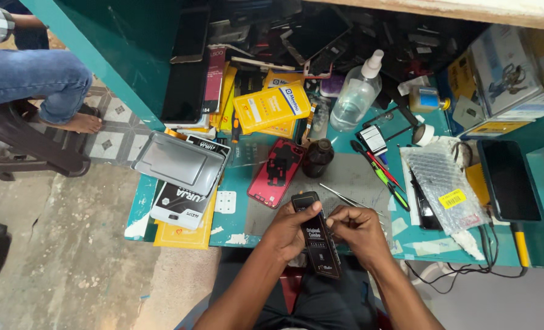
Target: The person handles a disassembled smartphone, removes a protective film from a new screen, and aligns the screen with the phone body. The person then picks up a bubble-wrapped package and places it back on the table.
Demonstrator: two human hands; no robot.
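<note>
My left hand [289, 227] grips a long black flat package [318, 238] with gold print, thumb across its upper part. My right hand [357, 227] pinches the package's right edge with its fingertips. Both hands hover over the near edge of a grey work mat [351, 177] on a teal workbench [406, 235]. A red phone back shell [276, 172] lies just left of the hands. Thin metal tweezers [345, 197] lie on the mat above my right hand.
A dark brown bottle [316, 157], a clear spray bottle [357, 91], yellow boxes [272, 107], pens [382, 174], a bubble-wrap bag [446, 186], a black phone [509, 180] and a grey tray [179, 162] crowd the bench. At top left another person sits, foot [79, 122] on the floor.
</note>
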